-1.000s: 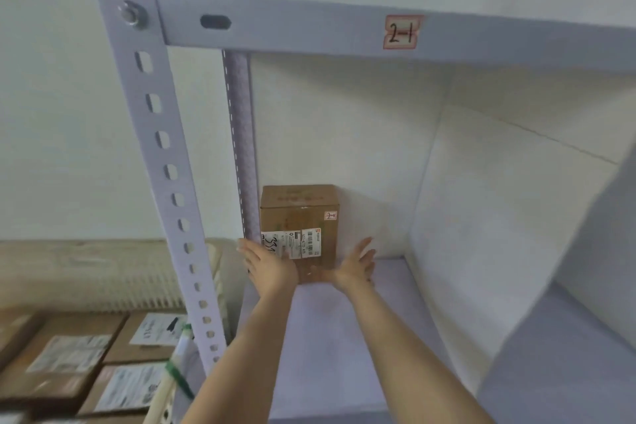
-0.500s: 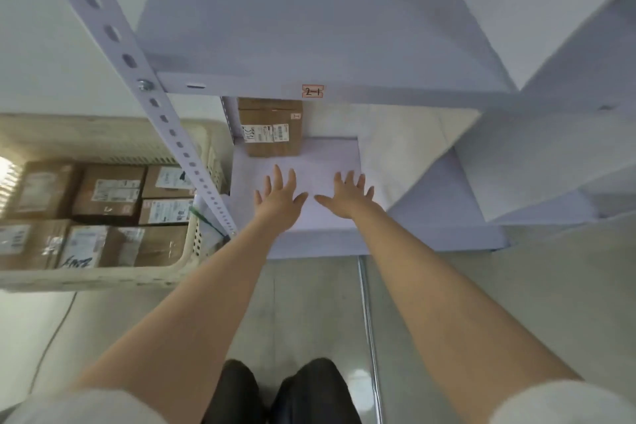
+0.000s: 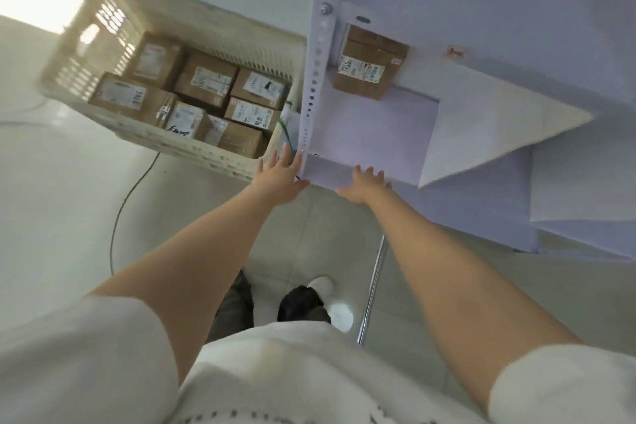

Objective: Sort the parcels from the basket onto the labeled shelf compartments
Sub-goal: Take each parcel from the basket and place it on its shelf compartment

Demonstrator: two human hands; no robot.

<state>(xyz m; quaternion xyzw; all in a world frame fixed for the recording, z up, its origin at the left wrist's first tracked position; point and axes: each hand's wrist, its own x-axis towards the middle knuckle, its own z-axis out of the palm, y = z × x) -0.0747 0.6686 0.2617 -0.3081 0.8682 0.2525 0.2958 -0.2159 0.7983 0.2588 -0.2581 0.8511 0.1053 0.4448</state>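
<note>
Both empty, fingers straight, the left hand (image 3: 280, 177) and right hand (image 3: 363, 186) were at the front edge of the shelf (image 3: 371, 134); one parcel (image 3: 368, 69) stood at its back. Parcels (image 3: 206, 79) in the basket (image 3: 192, 148), left of the shelf, would likely want a two-sided grip.

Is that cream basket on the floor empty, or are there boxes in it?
Not empty. The basket holds several brown cardboard parcels with white labels, packed side by side and covering most of its floor.
</note>
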